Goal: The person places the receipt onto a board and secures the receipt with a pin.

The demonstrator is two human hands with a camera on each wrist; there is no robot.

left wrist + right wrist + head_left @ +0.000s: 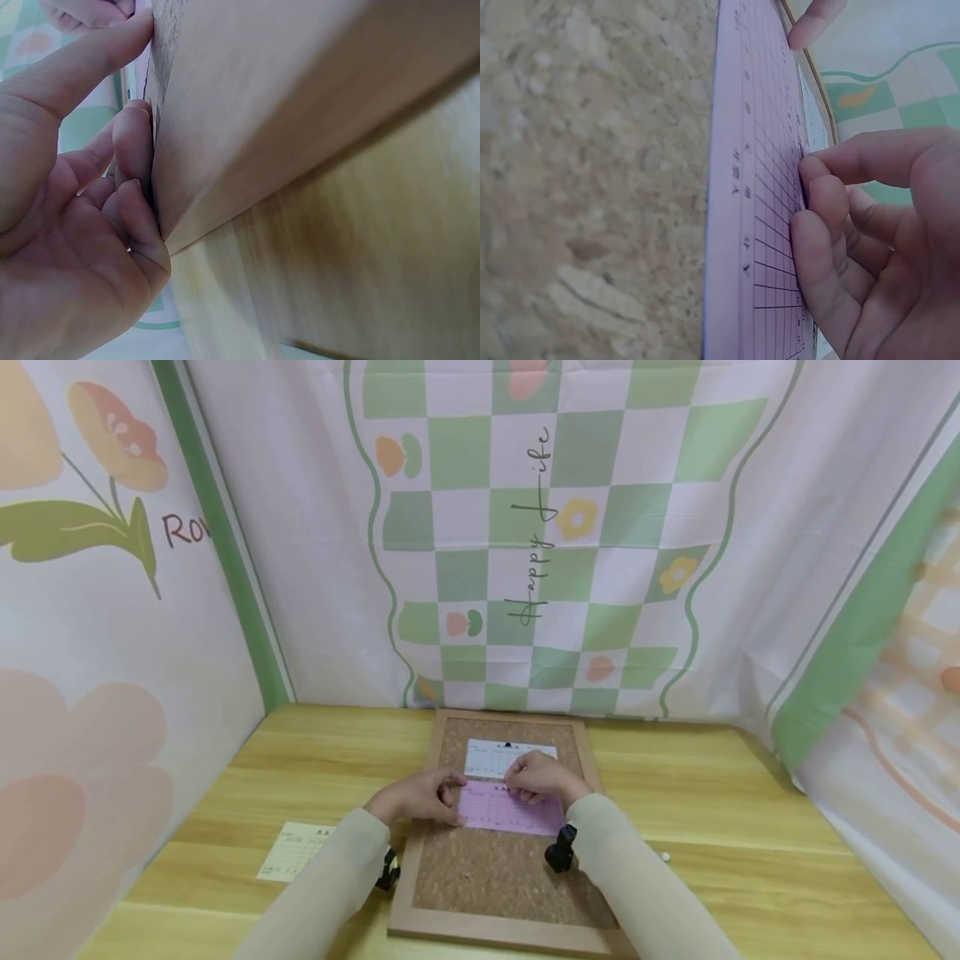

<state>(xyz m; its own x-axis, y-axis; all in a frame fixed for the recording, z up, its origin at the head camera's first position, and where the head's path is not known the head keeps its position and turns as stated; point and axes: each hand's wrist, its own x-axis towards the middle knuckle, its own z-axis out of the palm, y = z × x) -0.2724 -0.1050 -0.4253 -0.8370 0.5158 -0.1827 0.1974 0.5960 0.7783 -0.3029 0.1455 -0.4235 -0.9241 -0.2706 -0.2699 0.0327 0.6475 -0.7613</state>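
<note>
A pink printed slip [501,811] lies on a framed corkboard [502,885], just below a white printed slip [483,758] with a small black pin [508,744] at its top edge. My right hand [545,777] is at the pink slip's top edge, its thumb and forefinger pinched together. Between those fingertips a dark sliver of a small pin [804,184] shows, mostly hidden. Spread along the pink slip's left edge, the thumb and forefinger of my left hand [420,796] press on its corners. In the left wrist view, that hand's other fingers [135,217] bend beside the wooden frame.
A pale yellow printed slip [288,852] lies on the wooden table [225,827] left of the board, partly behind my left sleeve. A small white object [665,857] sits to the right of the board. Patterned curtains [555,568] surround the table's back and sides.
</note>
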